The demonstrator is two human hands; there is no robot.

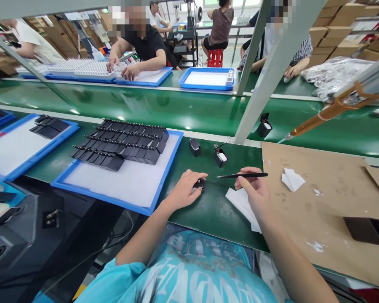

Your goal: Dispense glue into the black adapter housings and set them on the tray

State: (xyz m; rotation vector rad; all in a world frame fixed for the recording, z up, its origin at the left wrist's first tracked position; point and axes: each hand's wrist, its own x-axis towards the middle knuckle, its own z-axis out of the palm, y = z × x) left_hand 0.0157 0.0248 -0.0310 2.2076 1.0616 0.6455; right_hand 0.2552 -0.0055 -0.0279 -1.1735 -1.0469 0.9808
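Observation:
My left hand [185, 190] is closed around a small black plug-shaped case [199, 184] on the green bench, its fingers covering part of it. In my right hand [255, 187] is a pair of black tweezers [240, 175], its tip pointing left toward the case without touching it. A crumpled white tissue [242, 206] lies under my right hand. Beyond my hands stand a closed black adapter [195, 147] and an open black housing [220, 155] with white material inside and a thin part sticking up.
Left of my hands, a blue-rimmed tray [154, 198] holds rows of black adapters [123, 141]. Brown cardboard [328, 189] at right carries a phone [368, 230] and tissue [292, 180]. A dispensing nozzle [322, 118] slants in. Another open housing [264, 125] sits on the green belt [164, 107]. Co-workers sit opposite.

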